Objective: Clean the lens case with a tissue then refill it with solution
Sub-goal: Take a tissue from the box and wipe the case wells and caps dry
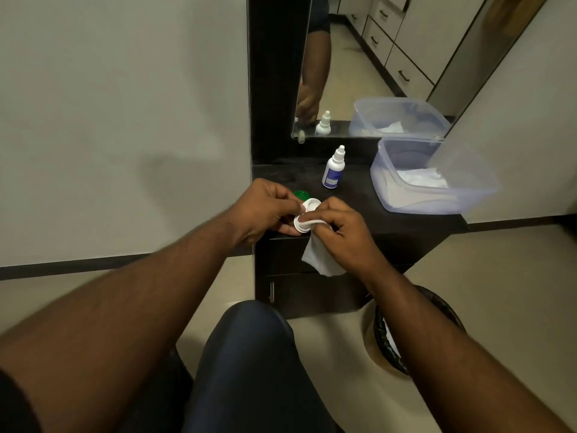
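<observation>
I am gripping the lens case (pixel 307 214) in my left hand (pixel 265 210), its long axis pointing away, while my right hand (pixel 343 232), nearer the solution bottle (pixel 334 168), is pinching the tissue (pixel 321 260) into its near well.

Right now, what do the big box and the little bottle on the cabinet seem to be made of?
The box looks like clear, slightly bluish plastic: the white tissues inside show through its walls. The bottle seems to be opaque white plastic with a smooth, faintly glossy surface and a blue printed label; its exact material is uncertain.
</observation>
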Tool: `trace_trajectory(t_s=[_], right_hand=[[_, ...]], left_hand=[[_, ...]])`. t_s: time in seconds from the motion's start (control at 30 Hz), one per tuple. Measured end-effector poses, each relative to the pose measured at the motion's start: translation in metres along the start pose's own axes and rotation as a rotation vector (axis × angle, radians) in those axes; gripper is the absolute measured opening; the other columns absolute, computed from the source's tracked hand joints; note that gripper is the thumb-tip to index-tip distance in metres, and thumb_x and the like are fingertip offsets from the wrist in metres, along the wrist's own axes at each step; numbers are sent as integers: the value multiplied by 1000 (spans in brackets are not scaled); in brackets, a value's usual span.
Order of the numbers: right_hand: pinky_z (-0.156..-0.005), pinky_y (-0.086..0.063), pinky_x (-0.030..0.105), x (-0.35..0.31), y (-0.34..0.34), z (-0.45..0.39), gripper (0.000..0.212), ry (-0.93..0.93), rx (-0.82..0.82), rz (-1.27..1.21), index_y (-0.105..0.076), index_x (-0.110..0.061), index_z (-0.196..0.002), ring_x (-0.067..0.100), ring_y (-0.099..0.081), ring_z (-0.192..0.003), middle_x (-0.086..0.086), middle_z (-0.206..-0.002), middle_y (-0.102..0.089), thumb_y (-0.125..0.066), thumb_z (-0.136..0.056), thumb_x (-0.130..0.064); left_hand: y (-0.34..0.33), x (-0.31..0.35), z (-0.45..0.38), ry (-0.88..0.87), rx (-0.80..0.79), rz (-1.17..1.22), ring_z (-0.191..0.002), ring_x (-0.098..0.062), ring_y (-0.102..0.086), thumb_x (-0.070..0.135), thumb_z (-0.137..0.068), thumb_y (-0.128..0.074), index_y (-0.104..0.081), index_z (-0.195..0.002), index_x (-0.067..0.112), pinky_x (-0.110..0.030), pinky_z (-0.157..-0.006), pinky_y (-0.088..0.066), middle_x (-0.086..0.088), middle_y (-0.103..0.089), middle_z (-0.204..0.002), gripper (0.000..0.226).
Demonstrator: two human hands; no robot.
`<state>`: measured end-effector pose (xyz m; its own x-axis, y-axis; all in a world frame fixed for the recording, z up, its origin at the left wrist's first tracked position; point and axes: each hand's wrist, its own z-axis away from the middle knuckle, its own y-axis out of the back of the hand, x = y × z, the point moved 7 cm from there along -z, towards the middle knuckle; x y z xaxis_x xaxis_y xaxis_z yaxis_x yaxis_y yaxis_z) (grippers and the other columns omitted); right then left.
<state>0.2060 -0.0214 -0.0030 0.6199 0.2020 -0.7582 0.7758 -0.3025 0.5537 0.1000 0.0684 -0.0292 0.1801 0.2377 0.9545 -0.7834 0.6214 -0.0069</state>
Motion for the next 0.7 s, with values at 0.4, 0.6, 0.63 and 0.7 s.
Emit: trace_trajectory(t_s=[0.4, 0.6, 0.63, 0.7], right_hand=[[-77, -43, 9, 15, 14, -10, 25, -164, 20, -221, -73, -3, -90, -2, -58, -85, 1, -89, -61, -51, -85, 9], [-75, -44, 10, 6, 8, -5, 26, -99, 39, -131, -73, -11, -96, 1, -59, -84, -3, -89, -58, -64, -80, 6], [-75, -45, 12, 4, 9, -5, 27, -92, 52, -129, -73, -13, -95, 2, -59, -83, -2, -88, -58, -65, -78, 7], [-76, -45, 13, -3, 10, -3, 26, -59, 70, -98, -74, -11, -95, 3, -59, -82, 2, -87, -59, -66, -77, 7]], left_hand=[[6, 1, 4, 1, 83, -31, -68, -23, -72, -3, -83, -66, -70, -83, -2, -29, -58, -60, -15, -72, -80, 4], [6, -1, 6, 59, 77, 45, -65, -27, -71, -7, -82, -64, -67, -77, -3, -38, -64, -62, -15, -70, -68, 7], [6, -1, 7, 63, 76, 52, -63, -26, -71, -7, -82, -64, -67, -74, -2, -39, -63, -62, -14, -69, -65, 10], [4, 2, 9, 66, 64, 51, -61, -25, -70, -6, -82, -64, -66, -71, 0, -39, -64, -62, -14, -69, -63, 13]])
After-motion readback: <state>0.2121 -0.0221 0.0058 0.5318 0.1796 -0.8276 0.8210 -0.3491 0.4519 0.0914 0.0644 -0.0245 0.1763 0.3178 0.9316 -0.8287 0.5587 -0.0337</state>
